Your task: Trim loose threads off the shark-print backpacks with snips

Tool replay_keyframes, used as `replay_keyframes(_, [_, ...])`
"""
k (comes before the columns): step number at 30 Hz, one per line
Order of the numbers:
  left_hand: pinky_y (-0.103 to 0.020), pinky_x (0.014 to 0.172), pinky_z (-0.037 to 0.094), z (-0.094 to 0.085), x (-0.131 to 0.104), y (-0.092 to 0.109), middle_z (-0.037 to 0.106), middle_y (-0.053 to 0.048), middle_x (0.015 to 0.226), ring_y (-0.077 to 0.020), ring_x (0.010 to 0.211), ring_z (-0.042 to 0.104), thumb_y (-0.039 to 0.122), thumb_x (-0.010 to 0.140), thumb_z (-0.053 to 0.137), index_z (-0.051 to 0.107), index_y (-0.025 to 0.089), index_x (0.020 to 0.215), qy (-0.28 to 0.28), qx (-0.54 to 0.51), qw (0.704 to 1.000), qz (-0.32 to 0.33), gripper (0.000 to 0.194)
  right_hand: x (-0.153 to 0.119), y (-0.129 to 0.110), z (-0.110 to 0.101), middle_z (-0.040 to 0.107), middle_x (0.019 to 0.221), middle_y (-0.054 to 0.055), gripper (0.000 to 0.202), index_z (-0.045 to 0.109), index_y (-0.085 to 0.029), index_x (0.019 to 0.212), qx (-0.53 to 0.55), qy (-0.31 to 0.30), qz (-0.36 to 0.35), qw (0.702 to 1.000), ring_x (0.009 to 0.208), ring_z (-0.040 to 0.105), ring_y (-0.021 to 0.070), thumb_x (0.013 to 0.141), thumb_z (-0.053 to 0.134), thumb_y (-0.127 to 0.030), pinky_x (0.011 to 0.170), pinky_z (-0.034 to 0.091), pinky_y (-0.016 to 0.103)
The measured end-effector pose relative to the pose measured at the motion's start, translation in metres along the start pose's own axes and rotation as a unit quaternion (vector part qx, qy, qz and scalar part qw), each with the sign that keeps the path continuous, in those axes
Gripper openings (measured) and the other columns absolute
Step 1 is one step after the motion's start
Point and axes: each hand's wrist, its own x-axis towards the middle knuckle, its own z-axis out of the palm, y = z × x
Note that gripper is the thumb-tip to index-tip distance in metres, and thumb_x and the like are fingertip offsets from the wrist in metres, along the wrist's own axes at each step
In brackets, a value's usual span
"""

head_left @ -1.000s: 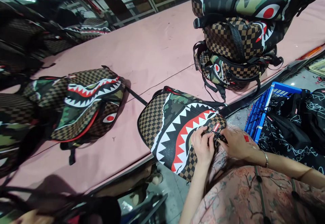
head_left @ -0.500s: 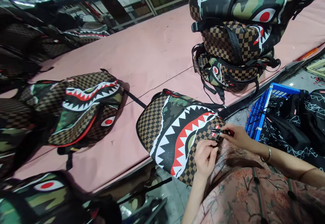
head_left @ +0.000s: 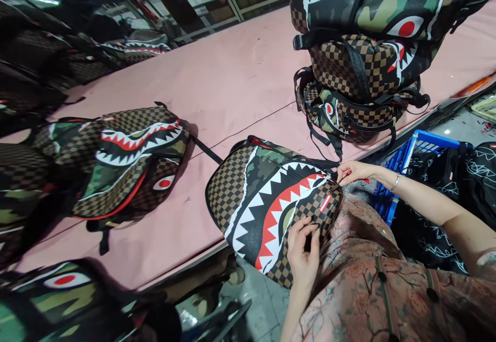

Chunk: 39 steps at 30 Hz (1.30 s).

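A backpack (head_left: 248,197) with brown checks, camouflage and a printed shark mouth lies tilted over the pink table's front edge, against my lap. My left hand (head_left: 304,251) rests on its lower right part, fingers bent and apart, fingertips touching the checked fabric below a small red label (head_left: 325,203). At the bag's right corner, by the black strap, my right hand (head_left: 354,172) pinches its thumb and forefinger together. A red handle end of thread snips (head_left: 366,180) shows under that palm; the blades are hidden. Whatever the fingertips pinch is too small to make out.
Similar backpacks are stacked (head_left: 360,68) at the back right of the pink table (head_left: 232,83). Another shark backpack (head_left: 135,161) lies left, with more bags beyond it. A blue crate (head_left: 413,151) with black patterned bags stands on the floor at right.
My right hand has moved up and away from the red label to the bag's corner, and the snips' blades no longer show. My left hand has slid slightly left and its fingers have loosened.
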Motion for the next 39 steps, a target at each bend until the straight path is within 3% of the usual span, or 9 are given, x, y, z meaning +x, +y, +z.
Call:
replay_keyframes(9, [-0.04, 0.089, 0.043, 0.002, 0.004, 0.001, 0.062, -0.007, 0.098, -0.019, 0.095, 0.057, 0.023, 0.078, 0.055, 0.062, 0.019, 0.084, 0.028, -0.038, 0.997, -0.066, 0.01, 0.02, 0.003, -0.007, 0.061, 0.068, -0.002, 0.03, 0.062, -0.012, 0.072, -0.061, -0.089, -0.018, 0.994, 0.061, 0.053, 0.0073, 0.059, 0.075, -0.035, 0.059, 0.041, 0.02])
replay_keyframes(19, [-0.04, 0.088, 0.043, 0.001, 0.004, 0.0, 0.063, -0.006, 0.095, -0.0184, 0.092, 0.057, 0.023, 0.078, 0.056, 0.062, 0.018, 0.082, 0.054, -0.063, 0.992, -0.095, 0.008, 0.022, -0.001, -0.018, 0.063, 0.072, -0.001, 0.028, 0.061, -0.012, 0.073, -0.075, -0.088, -0.018, 0.993, 0.066, 0.057, 0.0091, 0.06, 0.075, -0.032, 0.065, 0.044, 0.022])
replay_keyframes(32, [-0.039, 0.087, 0.044, -0.001, 0.006, 0.0, 0.064, -0.006, 0.092, -0.0184, 0.09, 0.059, 0.026, 0.078, 0.056, 0.062, 0.018, 0.08, 0.073, -0.076, 0.988, -0.113, 0.01, 0.032, -0.008, -0.011, 0.062, 0.071, -0.001, 0.028, 0.061, -0.012, 0.07, -0.088, -0.122, -0.031, 0.988, 0.067, 0.056, 0.0091, 0.058, 0.076, -0.032, 0.068, 0.044, 0.023])
replay_keyframes(39, [-0.039, 0.087, 0.045, -0.002, 0.005, -0.001, 0.064, -0.006, 0.091, -0.018, 0.089, 0.059, 0.025, 0.077, 0.057, 0.062, 0.018, 0.081, 0.081, -0.083, 0.986, -0.12, 0.009, 0.03, -0.009, -0.016, 0.063, 0.073, -0.001, 0.029, 0.06, -0.012, 0.073, -0.091, -0.127, -0.004, 0.988, 0.068, 0.057, 0.0095, 0.058, 0.076, -0.031, 0.067, 0.044, 0.023])
